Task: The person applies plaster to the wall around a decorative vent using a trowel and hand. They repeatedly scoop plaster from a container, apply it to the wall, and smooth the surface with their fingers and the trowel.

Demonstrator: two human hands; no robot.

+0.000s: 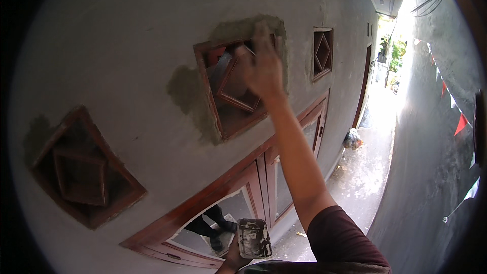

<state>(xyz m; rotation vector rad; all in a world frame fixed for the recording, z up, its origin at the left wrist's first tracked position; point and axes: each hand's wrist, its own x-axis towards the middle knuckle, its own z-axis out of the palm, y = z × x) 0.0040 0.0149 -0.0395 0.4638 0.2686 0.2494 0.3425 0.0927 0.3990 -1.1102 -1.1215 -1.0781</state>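
My right hand reaches up across the middle vent window, a red-brown wooden frame with a tilted square inside. Its blurred fingers are spread near the upper right edge, over damp grey-green mortar; I make out nothing held in them. Low in view, my left hand grips the side of a small rectangular tub, dark and smeared with whitish-grey paste. How much paste is inside is hard to make out. More damp mortar darkens the wall left of the frame.
Another vent window is set at lower left, a smaller one farther along. Below runs a red-brown framed glass window reflecting legs. A filled plastic bag lies in the narrow alley; bunting hangs along the right wall.
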